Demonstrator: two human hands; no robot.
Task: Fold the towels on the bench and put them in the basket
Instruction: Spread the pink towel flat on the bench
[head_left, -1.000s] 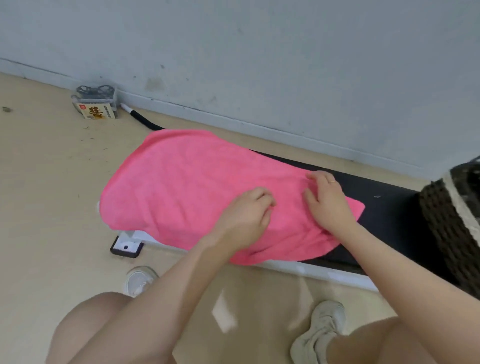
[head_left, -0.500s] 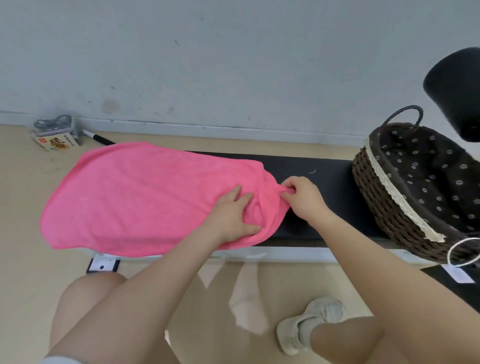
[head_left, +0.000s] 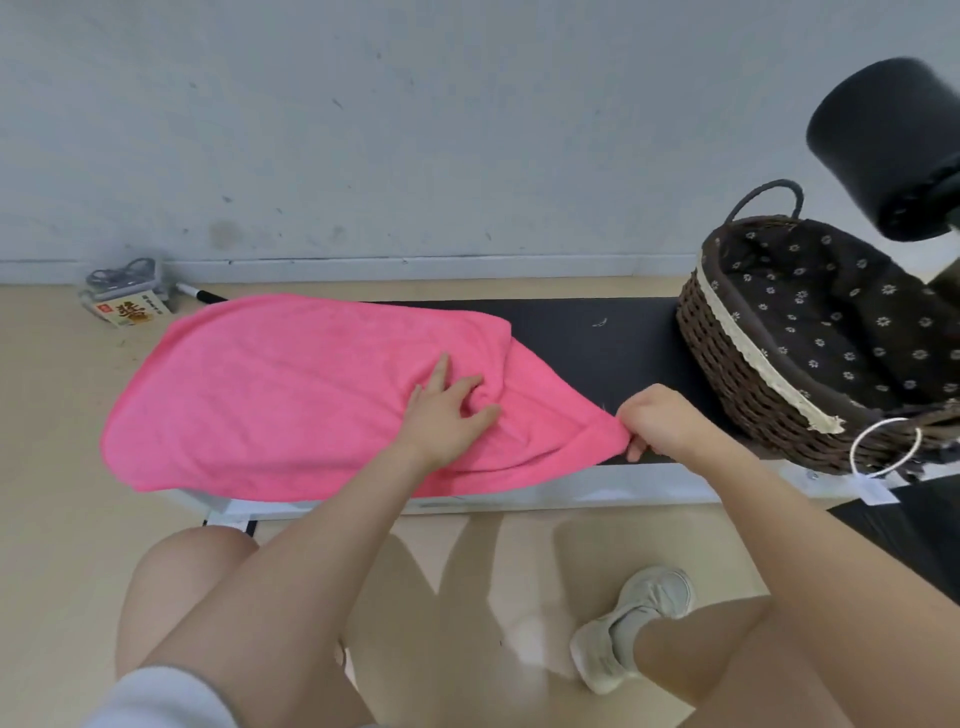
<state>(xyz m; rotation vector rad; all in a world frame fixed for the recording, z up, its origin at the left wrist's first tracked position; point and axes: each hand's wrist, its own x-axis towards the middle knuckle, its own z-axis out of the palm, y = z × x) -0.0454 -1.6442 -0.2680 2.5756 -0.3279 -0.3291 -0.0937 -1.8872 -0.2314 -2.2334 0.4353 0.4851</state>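
A pink towel (head_left: 291, 395) lies spread over the left half of the black bench (head_left: 597, 332), its left part hanging past the bench end. My left hand (head_left: 441, 415) rests flat on the towel's right part, fingers apart, pressing it down. My right hand (head_left: 657, 426) pinches the towel's near right corner, drawn out to a point over the bench's front edge. A dark wicker basket (head_left: 727, 364) with a flowered lining stands on the bench's right end, with nothing seen inside.
A grey wall runs behind the bench. A small box (head_left: 127, 306) with a charger on top lies on the floor at the left. A black cylindrical object (head_left: 883, 140) juts in at the upper right. My knees and a shoe (head_left: 628, 623) are below the bench.
The view has swung right, bringing the basket into sight. My right hand has taken the towel's right corner and pulled it rightward; my left hand has opened flat on the cloth.
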